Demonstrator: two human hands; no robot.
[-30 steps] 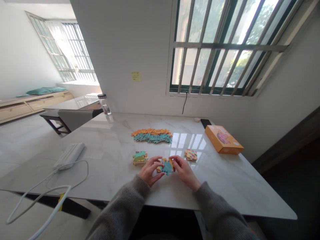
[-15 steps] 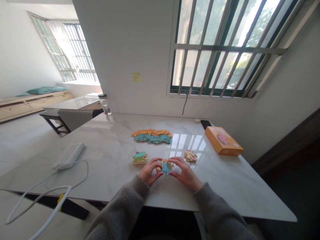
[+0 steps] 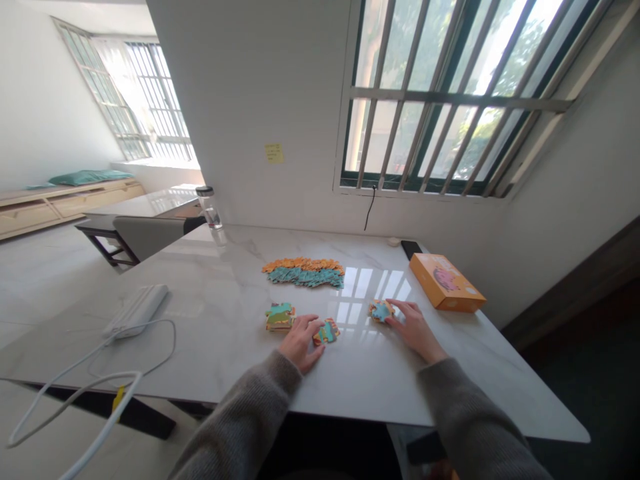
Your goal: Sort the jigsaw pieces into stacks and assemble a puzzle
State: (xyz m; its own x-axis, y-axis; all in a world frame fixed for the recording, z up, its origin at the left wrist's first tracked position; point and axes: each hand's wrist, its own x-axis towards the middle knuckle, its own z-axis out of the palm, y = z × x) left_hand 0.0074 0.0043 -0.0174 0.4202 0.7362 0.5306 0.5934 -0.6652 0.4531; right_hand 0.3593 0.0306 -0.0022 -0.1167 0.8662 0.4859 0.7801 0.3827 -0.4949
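Observation:
My left hand [image 3: 301, 341] has its fingers around the left side of a small stack of puzzle pieces [image 3: 327, 331] with a teal and yellow top. Beside that hand, to the left, lies another stack [image 3: 280, 316] with a green and teal top piece. Farther right, my right hand [image 3: 414, 327] pinches a light blue puzzle piece [image 3: 381, 311] over the right-hand stack, most of which the piece covers. Beyond both hands is a long heap of orange and teal pieces [image 3: 306, 274].
An orange box [image 3: 447, 283] sits at the right, with a black phone [image 3: 411, 250] behind it. A clear bottle [image 3: 210, 208] stands at the back left. A white power strip [image 3: 137, 311] and its cables [image 3: 129, 377] lie at the left.
My right hand has moved right, from the middle stack to the right one, with the light blue piece. A teal and yellow piece now shows on the middle stack; my left hand stays beside it.

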